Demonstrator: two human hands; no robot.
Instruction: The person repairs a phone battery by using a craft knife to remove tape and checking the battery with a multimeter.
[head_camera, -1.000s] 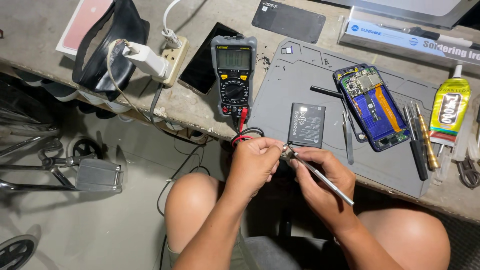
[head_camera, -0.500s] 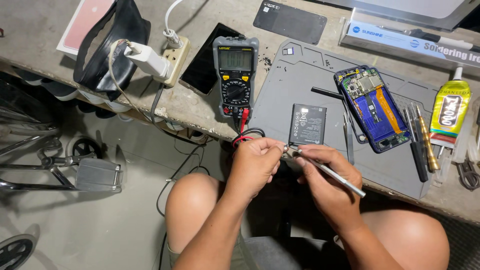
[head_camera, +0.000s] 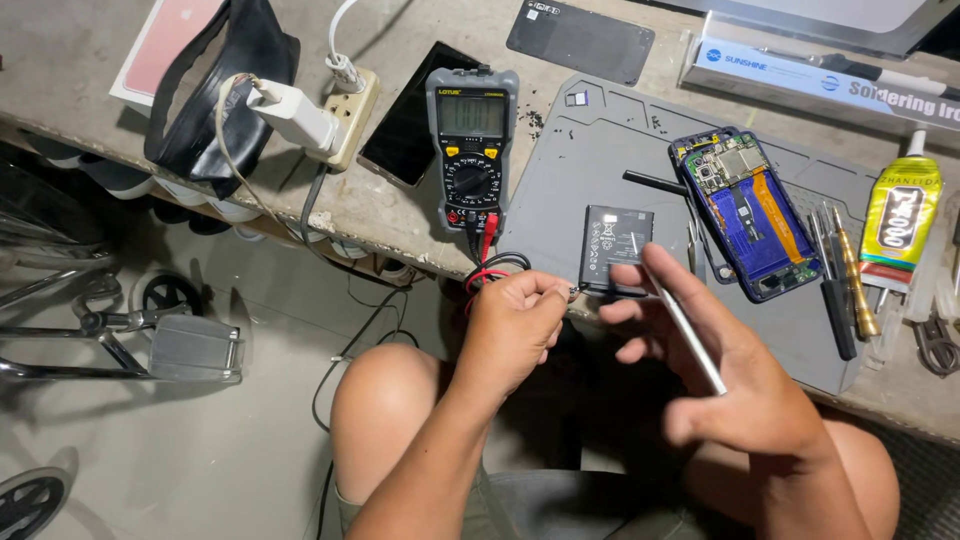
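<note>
My left hand (head_camera: 512, 330) is closed on the multimeter's probe tips at the front edge of the grey work mat (head_camera: 585, 160), with the red and black leads (head_camera: 487, 268) looping up to the multimeter (head_camera: 472, 145). My right hand (head_camera: 725, 365) grips slim metal tweezers (head_camera: 680, 315), their tip pointing at the black phone battery (head_camera: 614, 245) lying on the mat. The probe tip sits just left of the battery's lower edge. An opened phone (head_camera: 738, 205) with blue and orange insides lies to the right of the battery.
Screwdrivers and picks (head_camera: 840, 280) and a yellow glue tube (head_camera: 900, 215) lie at the mat's right. A dark phone (head_camera: 408, 115), a power strip with a white charger (head_camera: 310, 115), a black bag (head_camera: 200, 85) and a long box (head_camera: 830, 75) sit on the bench. My bare knees are below.
My right hand has swung up and to the right, away from my left hand, and its tweezers now point at the battery. My left hand has held its place.
</note>
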